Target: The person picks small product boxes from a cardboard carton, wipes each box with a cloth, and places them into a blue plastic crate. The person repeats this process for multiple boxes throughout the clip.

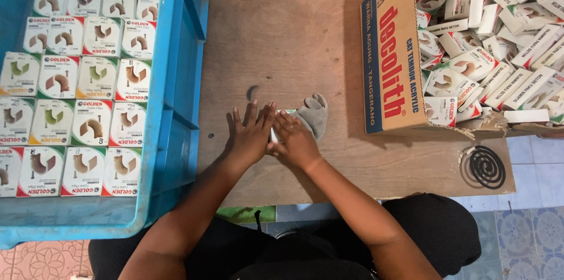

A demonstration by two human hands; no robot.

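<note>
Left hand [251,134] and right hand [295,142] cover a small white box [274,135]

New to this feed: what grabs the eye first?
The blue crate at left, filled with neat rows of small white boxes. Opposite, at right, a cardboard carton heaped with the same boxes in a jumble. Mid-table, the left hand and right hand press together on one small box by a grey cloth.

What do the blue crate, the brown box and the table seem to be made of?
Crate: likely moulded plastic, with smooth, slightly glossy ribbed walls. Box: corrugated cardboard, matte brown, with a torn lower edge. Table: probably plywood or board, dull, scuffed and unvarnished, with faint grain.
</note>
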